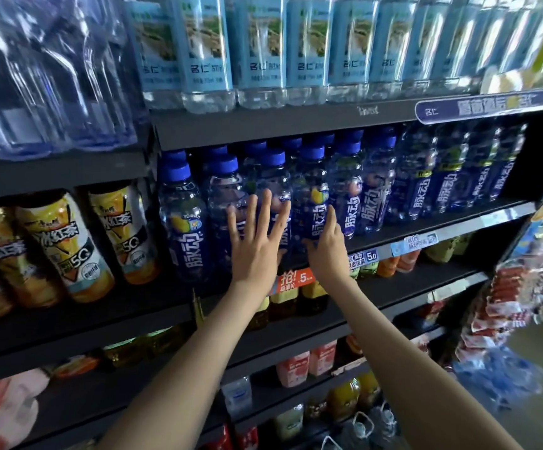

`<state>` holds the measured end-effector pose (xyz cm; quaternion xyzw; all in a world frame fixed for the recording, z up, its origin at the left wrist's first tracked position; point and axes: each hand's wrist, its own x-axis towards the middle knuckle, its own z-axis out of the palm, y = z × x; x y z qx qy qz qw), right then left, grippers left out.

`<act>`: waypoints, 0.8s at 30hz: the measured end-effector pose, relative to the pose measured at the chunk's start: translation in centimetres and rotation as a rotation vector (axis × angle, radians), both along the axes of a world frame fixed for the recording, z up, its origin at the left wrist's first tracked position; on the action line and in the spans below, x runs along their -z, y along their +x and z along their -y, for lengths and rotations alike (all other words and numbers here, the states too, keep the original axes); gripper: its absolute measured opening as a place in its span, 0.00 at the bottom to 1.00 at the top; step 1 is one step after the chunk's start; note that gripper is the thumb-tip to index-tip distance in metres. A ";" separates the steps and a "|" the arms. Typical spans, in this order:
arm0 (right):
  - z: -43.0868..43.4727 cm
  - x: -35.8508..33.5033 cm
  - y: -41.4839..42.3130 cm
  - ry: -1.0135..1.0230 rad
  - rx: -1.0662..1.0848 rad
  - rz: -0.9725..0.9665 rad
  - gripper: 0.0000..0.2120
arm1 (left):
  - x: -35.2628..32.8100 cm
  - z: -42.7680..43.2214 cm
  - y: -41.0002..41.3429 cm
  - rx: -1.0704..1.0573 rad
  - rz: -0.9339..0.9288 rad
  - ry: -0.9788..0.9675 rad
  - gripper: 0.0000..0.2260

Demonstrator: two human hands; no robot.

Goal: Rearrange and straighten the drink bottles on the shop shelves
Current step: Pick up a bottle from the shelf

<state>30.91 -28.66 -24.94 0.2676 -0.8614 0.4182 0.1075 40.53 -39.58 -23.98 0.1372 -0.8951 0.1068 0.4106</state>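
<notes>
The left hand is spread flat, fingers straight, pressing on the fronts of two blue bottles in the middle shelf's front row. Just beside it, the right hand grips the lower part of the next bottle. The bottles stand packed together, their caps close under the shelf board above.

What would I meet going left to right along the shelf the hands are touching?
Yellow iced-tea bottles → blue-capped bottle with a lemon label → left hand → right hand holding a blue bottle → dark blue bottles further right.
</notes>
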 end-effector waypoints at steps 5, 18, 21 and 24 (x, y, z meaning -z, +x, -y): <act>-1.1 0.7 0.6 -0.017 -0.031 -0.021 0.34 | 1.5 -1.8 -0.1 0.016 -0.070 0.030 0.41; -5.3 19.6 -3.0 0.147 -0.112 -0.261 0.39 | 19.8 -2.8 1.0 -0.119 -0.119 -0.183 0.38; -3.4 21.0 -4.5 0.096 -0.224 -0.139 0.42 | 22.1 -1.0 2.0 -0.245 -0.198 -0.167 0.39; -2.0 22.6 -5.0 0.009 -0.229 -0.112 0.43 | 24.9 0.0 3.7 -0.475 -0.218 0.005 0.39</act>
